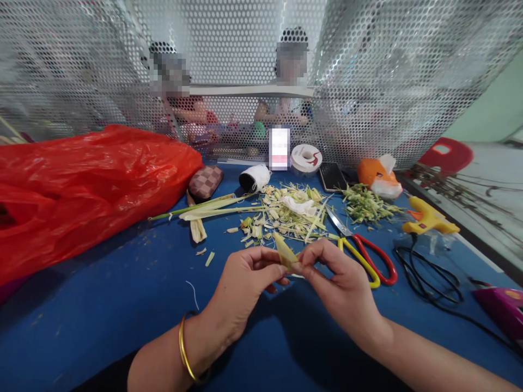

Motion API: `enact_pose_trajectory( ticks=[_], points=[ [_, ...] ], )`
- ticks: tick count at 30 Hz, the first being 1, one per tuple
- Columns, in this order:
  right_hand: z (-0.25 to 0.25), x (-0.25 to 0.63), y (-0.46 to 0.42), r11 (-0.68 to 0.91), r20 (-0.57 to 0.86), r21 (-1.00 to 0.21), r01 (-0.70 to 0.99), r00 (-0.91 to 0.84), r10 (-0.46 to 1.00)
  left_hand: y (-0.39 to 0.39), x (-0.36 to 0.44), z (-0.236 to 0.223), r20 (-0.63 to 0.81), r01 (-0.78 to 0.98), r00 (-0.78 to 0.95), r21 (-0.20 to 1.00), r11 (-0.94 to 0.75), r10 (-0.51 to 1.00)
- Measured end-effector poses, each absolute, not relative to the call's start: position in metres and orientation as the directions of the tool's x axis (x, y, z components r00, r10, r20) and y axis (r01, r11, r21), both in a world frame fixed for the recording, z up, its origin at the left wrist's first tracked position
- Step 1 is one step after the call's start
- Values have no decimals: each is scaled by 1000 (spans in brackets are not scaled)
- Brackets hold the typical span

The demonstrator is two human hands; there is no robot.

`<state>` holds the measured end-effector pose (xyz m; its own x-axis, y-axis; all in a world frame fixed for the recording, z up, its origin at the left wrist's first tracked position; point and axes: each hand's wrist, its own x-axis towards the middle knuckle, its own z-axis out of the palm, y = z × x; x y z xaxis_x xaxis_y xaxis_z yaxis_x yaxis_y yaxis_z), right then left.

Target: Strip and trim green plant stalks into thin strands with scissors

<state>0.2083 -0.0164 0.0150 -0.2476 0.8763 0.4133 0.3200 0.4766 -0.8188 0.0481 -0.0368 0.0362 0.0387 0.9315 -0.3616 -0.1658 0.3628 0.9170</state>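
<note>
Between my two hands is a pale yellow-green strip of leaf (285,250), folded and pointing up and away from me. My left hand (253,277) pinches its lower left side between thumb and fingers, and a gold bangle circles that wrist. On the right edge of the leaf strip, the thumb and forefinger of my right hand (337,277) press together. Just beyond the hands lies a heap of cut leaf scraps (281,209) with a crumpled white tissue (300,207) on it. Scissors (363,256) with one red and one yellow handle lie beside my right hand, blades partly apart.
A red plastic bag (102,185) fills the left. Long leaf stalks (216,207), a checked pouch (206,181), a thread cone (255,177), a ribbon spool (306,158) and a phone (332,177) lie farther back. At right are green trimmings (368,204), a yellow glue gun (429,218) and its black cord (429,277).
</note>
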Motion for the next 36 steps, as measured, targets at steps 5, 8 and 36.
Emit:
enact_pose_trajectory(
  ticks=[5,8,36],
  points=[
    [21,212,-13,690,561,-646,325,-411,719,-35,45,36,-412,-258,82,871,418,908],
    [24,212,-11,736,602,-585,339,-427,675,-34,45,37,-436,-294,74,850,437,897],
    [23,211,-10,834,724,-333,440,-447,526,-38,47,38,-411,-258,80,872,417,908]
  ],
)
